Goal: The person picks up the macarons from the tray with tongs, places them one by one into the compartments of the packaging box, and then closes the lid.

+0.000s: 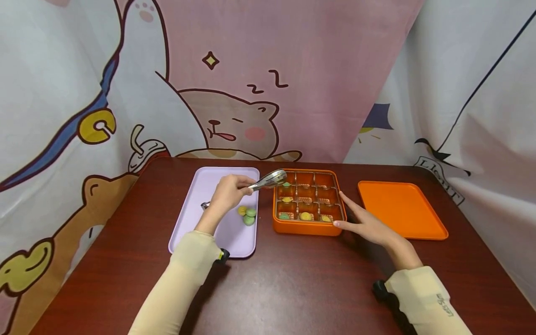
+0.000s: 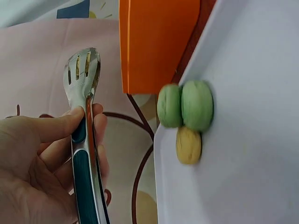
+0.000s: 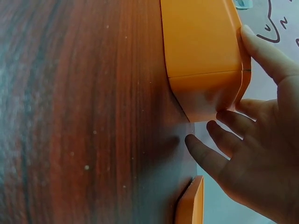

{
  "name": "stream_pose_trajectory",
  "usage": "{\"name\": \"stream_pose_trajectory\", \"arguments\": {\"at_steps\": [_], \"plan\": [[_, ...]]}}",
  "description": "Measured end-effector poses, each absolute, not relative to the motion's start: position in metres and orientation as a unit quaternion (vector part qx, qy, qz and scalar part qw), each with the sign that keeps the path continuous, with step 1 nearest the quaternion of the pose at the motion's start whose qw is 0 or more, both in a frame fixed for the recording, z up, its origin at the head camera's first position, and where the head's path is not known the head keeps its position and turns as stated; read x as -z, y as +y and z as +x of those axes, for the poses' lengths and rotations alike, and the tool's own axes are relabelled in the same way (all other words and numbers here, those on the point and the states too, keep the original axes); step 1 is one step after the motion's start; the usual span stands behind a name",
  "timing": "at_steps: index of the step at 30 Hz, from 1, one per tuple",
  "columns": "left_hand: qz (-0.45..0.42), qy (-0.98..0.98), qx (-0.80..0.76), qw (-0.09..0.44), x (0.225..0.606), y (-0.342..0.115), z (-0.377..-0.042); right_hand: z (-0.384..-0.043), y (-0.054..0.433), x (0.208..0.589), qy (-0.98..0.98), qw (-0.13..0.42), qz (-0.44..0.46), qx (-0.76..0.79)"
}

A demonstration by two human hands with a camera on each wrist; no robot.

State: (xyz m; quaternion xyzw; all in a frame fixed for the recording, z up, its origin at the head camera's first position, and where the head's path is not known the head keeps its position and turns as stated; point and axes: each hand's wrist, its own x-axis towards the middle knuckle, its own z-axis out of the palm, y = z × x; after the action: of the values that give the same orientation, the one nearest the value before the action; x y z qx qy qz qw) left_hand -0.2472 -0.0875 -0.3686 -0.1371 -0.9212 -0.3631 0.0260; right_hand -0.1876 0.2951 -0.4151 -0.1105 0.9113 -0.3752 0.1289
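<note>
My left hand (image 1: 228, 193) grips metal tongs (image 2: 84, 140) with teal handle inlays, thumb along the upper side. Their slotted head reaches over the back left of an orange box (image 1: 307, 228) with a divided insert. A yellow tint shows through the slots; I cannot tell whether something is between the tongs' tips. Green and yellow macarons (image 1: 305, 216) sit in the box's left column and front row. Below the left hand, two green macarons (image 2: 197, 106) and a yellow macaron (image 2: 188, 145) lie together. My right hand (image 1: 368, 224) rests against the box's front right corner, thumb on the rim.
A lilac tray (image 1: 234, 242) under the left hand bears the loose macarons. On the right lies a flat orange lid (image 1: 402, 209). All stand on a dark wooden table (image 1: 293, 284), with a printed curtain (image 1: 318, 83) behind.
</note>
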Motion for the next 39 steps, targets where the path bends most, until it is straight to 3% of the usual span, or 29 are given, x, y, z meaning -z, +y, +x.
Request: {"name": "stream_pose_trajectory", "arguments": {"at_steps": [19, 39], "plan": [[-0.163, -0.924, 0.346, -0.001, 0.372, -0.048, -0.247, -0.187, 0.295, 0.414, 0.91, 0.128, -0.115, 0.378], [-0.161, -0.925, 0.342, -0.025, 0.378, -0.035, -0.247, -0.187, 0.294, 0.413, 0.911, 0.129, -0.117, 0.374]]}}
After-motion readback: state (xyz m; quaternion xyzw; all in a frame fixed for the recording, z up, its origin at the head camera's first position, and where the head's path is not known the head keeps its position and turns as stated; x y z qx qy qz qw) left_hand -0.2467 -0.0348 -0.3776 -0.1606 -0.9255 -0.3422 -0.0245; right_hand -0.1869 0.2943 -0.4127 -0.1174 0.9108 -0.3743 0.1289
